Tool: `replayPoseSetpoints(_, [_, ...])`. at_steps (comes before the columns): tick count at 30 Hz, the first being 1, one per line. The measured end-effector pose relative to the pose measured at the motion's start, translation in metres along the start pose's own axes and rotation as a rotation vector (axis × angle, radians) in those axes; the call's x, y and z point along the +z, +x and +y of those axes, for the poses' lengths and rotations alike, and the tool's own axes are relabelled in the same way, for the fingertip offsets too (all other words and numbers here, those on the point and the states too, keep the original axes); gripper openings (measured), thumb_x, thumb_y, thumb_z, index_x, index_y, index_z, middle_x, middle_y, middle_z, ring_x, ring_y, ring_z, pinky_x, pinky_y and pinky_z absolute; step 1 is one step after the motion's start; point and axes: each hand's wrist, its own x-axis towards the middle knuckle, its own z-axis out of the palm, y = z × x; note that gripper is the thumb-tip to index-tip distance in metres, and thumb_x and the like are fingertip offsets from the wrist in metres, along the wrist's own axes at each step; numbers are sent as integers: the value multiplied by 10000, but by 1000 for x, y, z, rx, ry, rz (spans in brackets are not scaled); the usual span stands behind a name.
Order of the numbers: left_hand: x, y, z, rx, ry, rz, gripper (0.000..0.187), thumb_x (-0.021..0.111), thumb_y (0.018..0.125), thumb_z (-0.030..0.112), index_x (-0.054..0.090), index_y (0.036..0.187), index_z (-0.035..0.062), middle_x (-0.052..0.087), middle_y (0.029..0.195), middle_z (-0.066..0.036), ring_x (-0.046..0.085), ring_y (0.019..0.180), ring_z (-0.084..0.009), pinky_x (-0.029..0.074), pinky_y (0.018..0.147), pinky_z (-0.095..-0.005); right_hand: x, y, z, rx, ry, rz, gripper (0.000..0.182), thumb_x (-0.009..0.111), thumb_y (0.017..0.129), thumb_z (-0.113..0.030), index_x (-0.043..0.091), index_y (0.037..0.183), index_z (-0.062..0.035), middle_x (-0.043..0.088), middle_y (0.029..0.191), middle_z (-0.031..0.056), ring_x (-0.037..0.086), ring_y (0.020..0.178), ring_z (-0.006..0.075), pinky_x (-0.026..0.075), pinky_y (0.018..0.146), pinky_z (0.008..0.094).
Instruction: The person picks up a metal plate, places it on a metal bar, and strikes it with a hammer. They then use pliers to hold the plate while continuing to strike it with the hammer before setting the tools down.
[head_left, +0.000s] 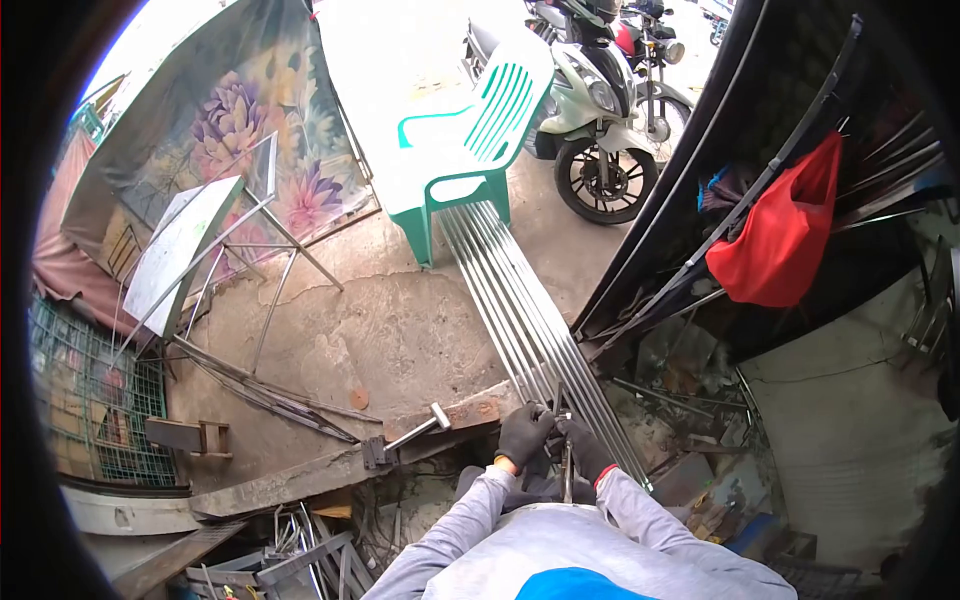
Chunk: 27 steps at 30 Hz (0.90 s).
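Note:
My left hand [525,435], in a dark glove, is closed, its fingertips meeting those of the other hand. My right hand [583,445], gloved too, is also closed, close beside it. A slim dark metal piece [558,396] sticks up from between the fingers, and a narrow metal bar [567,478] runs below them toward my body. Fingers and gloves hide which hand grips which piece. Under and beyond the hands lie several long silver metal tubes [520,300], side by side, their far ends by a green plastic chair [470,160].
Left of the hands, a hammer-like T-shaped metal tool [420,428] rests by a wooden beam [470,412]. A tilted folding table [185,255] stands at left, a motorcycle [603,130] beyond. A red bag [785,235] hangs at right. Scrap metal [310,555] lies lower left.

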Motion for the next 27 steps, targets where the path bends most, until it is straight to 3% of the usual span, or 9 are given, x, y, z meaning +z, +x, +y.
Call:
replayPoseSetpoints(6, [11, -18, 7, 45, 170, 160, 427, 730, 883, 465, 748, 913, 40, 754, 867, -213, 728, 824, -427, 553, 743, -507, -12, 4, 7, -130, -265, 66, 328, 560, 1057, -311, 654, 1281, -91, 718, 1091, 102, 703, 955, 194, 585, 844, 362])
replayPoseSetpoints(10, [-3, -9, -3, -24, -199, 420, 304, 760, 891, 330, 747, 909, 27, 732, 785, -135, 708, 736, -255, 548, 720, -415, -12, 12, 5, 186, 145, 51, 264, 633, 1030, -388, 637, 1121, -140, 656, 867, 46, 656, 688, 177, 576, 646, 399])
replayPoseSetpoints(11, [-6, 12, -36, -26, -444, 427, 295, 762, 903, 256, 730, 1030, -8, 719, 832, -87, 655, 741, -177, 541, 717, -372, -12, 13, 5, 159, 144, 10, 264, 633, 1034, -380, 623, 1150, -143, 656, 877, 47, 655, 688, 176, 579, 645, 403])
replayPoseSetpoints(13, [-36, 19, -33, -36, -389, 332, 422, 747, 926, 220, 654, 1250, -32, 719, 936, -82, 650, 810, -165, 544, 750, -351, -9, 9, 7, 137, 150, -22, 267, 633, 1039, -372, 609, 1179, -147, 656, 887, 48, 654, 688, 176, 582, 644, 406])
replayPoseSetpoints(15, [-46, 7, -5, -136, -415, 196, 459, 747, 935, 220, 629, 1304, -27, 718, 956, -81, 652, 834, -163, 545, 770, -344, 2, 6, 2, 74, -7, -93, 289, 619, 1047, -352, 634, 1200, -107, 662, 922, 56, 674, 759, 182, 598, 693, 404])
replayPoseSetpoints(17, [-42, 0, 14, 79, -545, -37, 428, 753, 945, 224, 662, 1278, -30, 736, 972, -78, 668, 873, -162, 549, 796, -343, 11, 9, -5, 48, -190, -143, 358, 596, 1046, -319, 635, 1291, -60, 692, 1050, 78, 689, 948, 175, 591, 831, 367])
replayPoseSetpoints(20, [-8, -1, -31, 11, -333, -14, 407, 759, 953, 254, 693, 1233, -33, 761, 1004, -98, 694, 887, -180, 554, 814, -348, 4, 33, 25, -165, -113, -273, 452, 601, 1023, -280, 600, 1411, -47, 697, 1200, 92, 655, 1120, 167, 546, 960, 326])
replayPoseSetpoints(21, [-1, -5, -26, 10, -477, 62, 403, 764, 944, 278, 717, 1192, -36, 772, 1019, -136, 714, 896, -211, 557, 824, -368, -4, 39, 32, -99, -138, -292, 545, 610, 999, -215, 539, 1513, -50, 663, 1337, 97, 602, 1238, 168, 499, 1053, 310])
replayPoseSetpoints(27, [-21, -1, -32, -1, -264, 12, 407, 792, 909, 314, 749, 1141, -18, 784, 997, -166, 740, 881, -254, 568, 826, -401, 16, 5, 1, -73, -110, -421, 584, 624, 973, -152, 509, 1537, -57, 642, 1381, 82, 619, 1243, 175, 498, 1080, 328])
